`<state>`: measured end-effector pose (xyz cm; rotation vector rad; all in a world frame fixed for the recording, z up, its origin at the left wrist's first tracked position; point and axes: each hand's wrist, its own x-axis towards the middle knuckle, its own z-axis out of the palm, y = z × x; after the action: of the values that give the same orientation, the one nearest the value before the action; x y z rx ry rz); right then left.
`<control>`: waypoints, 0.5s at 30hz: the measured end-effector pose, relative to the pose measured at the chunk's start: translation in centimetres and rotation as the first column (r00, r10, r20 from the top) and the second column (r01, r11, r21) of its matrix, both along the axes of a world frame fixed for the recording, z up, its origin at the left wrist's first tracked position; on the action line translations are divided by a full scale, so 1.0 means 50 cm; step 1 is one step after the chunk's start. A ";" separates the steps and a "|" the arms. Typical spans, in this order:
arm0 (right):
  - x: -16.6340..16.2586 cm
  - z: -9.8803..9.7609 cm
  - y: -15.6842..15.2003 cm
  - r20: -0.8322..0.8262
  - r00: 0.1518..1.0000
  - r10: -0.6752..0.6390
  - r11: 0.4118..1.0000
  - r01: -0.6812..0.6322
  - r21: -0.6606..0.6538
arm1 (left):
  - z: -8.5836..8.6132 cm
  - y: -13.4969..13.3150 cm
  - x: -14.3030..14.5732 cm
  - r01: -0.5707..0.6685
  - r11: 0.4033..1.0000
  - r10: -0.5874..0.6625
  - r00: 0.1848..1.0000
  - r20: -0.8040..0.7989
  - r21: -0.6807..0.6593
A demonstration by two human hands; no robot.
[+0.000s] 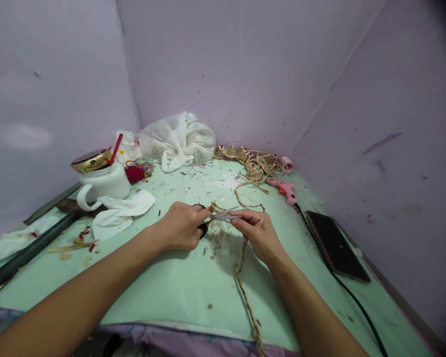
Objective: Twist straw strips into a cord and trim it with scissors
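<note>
My left hand (180, 225) is closed around the black handles of a pair of scissors (221, 215), whose silver blades point right. My right hand (256, 230) pinches a braided jute rope (245, 292) just by the blade tips. The rope runs from my right fingers down toward me and off the table's near edge. Frayed fibre bits lie scattered under the blades on the pale green table (178, 282).
A white jug with a gold lid and red straw (100, 178) stands at left, beside white cloths (121, 210). A plastic bag (178, 139) and a pile of jute pieces (252, 163) lie at the back. A pink glue gun (284, 190), its cable and a dark phone (336, 245) are at right.
</note>
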<state>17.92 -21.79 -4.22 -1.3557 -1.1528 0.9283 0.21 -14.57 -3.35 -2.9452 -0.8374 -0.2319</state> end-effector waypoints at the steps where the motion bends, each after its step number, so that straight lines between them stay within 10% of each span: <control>1: 0.000 -0.001 0.000 -0.005 1.000 0.007 1.000 -0.007 0.006 | 0.001 -0.001 0.000 -0.004 1.000 0.004 1.000 0.000 -0.005; 15: 0.001 -0.004 0.000 0.010 1.000 0.004 0.999 -0.005 0.047 | -0.001 -0.002 0.001 -0.026 0.997 0.028 0.999 0.017 -0.070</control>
<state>17.95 -21.78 -4.41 -1.3221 -1.1787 0.8931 0.26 -14.66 -3.41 -2.9981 -0.9050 -0.2329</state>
